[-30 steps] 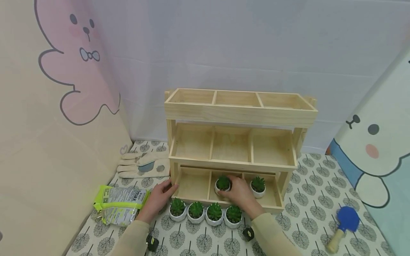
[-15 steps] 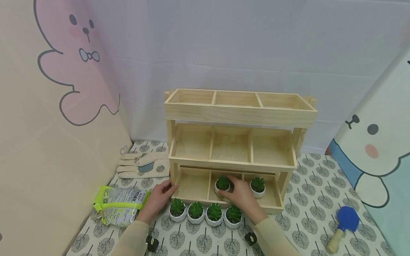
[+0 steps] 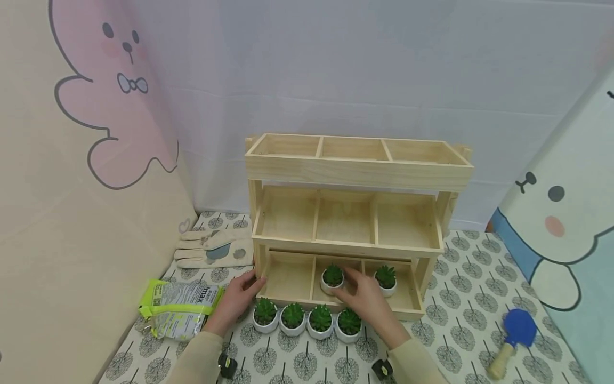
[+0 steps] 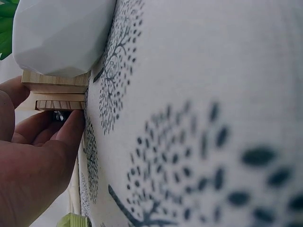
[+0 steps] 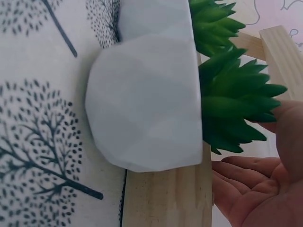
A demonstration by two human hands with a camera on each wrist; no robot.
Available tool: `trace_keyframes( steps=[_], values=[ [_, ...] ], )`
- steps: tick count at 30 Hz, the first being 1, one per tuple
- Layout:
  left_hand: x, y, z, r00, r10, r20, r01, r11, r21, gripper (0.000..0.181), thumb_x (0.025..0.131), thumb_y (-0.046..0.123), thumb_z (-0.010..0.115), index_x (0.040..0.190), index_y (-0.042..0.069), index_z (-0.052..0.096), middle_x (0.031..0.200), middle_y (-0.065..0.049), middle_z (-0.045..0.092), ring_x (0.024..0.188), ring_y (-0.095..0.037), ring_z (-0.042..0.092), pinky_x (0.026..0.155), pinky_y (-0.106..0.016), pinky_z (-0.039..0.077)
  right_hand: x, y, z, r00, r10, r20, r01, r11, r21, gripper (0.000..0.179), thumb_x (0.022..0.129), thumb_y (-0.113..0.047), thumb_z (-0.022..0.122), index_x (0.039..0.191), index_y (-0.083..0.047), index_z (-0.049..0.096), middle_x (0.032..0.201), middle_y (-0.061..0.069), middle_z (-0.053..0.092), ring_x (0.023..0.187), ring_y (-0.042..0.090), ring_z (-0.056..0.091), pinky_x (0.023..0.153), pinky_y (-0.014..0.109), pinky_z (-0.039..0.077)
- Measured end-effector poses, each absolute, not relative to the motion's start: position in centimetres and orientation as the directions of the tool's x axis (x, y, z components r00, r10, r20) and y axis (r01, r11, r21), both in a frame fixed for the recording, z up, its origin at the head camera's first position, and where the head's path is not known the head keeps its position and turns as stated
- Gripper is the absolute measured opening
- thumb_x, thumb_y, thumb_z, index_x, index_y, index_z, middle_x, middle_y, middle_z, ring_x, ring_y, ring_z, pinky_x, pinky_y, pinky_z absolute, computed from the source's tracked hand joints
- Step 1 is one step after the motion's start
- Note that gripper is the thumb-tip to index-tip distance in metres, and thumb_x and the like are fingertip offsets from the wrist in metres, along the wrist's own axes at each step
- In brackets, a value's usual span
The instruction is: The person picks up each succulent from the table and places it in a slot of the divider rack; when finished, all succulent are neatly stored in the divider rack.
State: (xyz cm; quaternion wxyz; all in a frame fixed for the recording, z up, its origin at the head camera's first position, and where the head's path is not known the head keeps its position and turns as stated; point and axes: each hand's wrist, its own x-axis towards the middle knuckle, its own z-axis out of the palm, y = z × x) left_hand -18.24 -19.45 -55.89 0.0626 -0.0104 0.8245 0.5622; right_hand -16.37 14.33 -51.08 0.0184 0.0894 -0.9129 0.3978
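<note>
Placing pot [image 3: 332, 279] seems step in hand: it stands upright in shelf's [image 3: 360, 173] bottom middle compartment [image 3: 354, 263]. Right hand [image 3: 368, 300] just beside, fingers loose, not wrapped round it; fingertip contact hard to tell. Left hand [image 3: 235, 300] grips shelf's lower left end: brace firmly. Draw right fingers back gently, avoiding front pots [image 3: 320, 321].

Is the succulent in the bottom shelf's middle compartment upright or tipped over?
Upright. In the head view, its green leaves face up above the white pot, whose rim looks level, beside the right hand.
</note>
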Motion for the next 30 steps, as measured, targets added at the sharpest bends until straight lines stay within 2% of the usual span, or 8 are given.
trace_keyframes(
  steps=[7,14,20,30],
  values=[
    [-18.3,-19.4,-55.8,-0.991,0.046,-0.126,-0.1,0.372,0.923,0.055,0.106,0.031,0.066,0.152,0.005,0.054,0.15,-0.018,0.056,0.139,-0.036,0.052,0.116,-0.05,0.041,-15.4,14.7,-50.9,-0.986,-0.135,0.103,-0.166,0.645,-0.746,0.071,0.091,-0.035,0.083,0.143,0.007,0.058,0.134,0.023,0.066,0.119,0.04,0.066,0.102,0.053,0.054],
    [-18.1,-19.4,-55.8,-0.992,0.048,-0.116,-0.089,0.384,0.919,0.056,0.105,0.031,0.066,0.152,0.003,0.053,0.149,-0.021,0.056,0.137,-0.039,0.053,0.115,-0.053,0.042,-14.6,14.9,-51.1,-0.985,-0.118,0.123,-0.169,0.585,-0.793,0.064,0.091,-0.028,0.084,0.141,0.005,0.061,0.132,0.022,0.068,0.116,0.037,0.069,0.098,0.047,0.058],
    [-18.2,-19.4,-55.8,-0.992,0.053,-0.112,-0.084,0.379,0.922,0.056,0.106,0.031,0.066,0.152,0.003,0.053,0.149,-0.02,0.056,0.138,-0.038,0.052,0.115,-0.053,0.041,-13.8,15.0,-51.2,-0.986,-0.11,0.123,-0.162,0.502,-0.849,0.059,0.091,-0.019,0.084,0.139,0.008,0.061,0.135,0.027,0.064,0.117,0.041,0.068,0.096,0.044,0.058],
    [-18.4,-19.5,-55.9,-0.991,0.054,-0.125,-0.096,0.374,0.923,0.056,0.106,0.032,0.065,0.153,0.004,0.053,0.151,-0.018,0.054,0.14,-0.037,0.05,0.117,-0.051,0.039,-12.6,15.3,-51.2,-0.988,-0.1,0.118,-0.15,0.438,-0.887,0.063,0.089,-0.021,0.086,0.138,0.009,0.061,0.136,0.028,0.063,0.117,0.042,0.068,0.094,0.039,0.059]
  ],
)
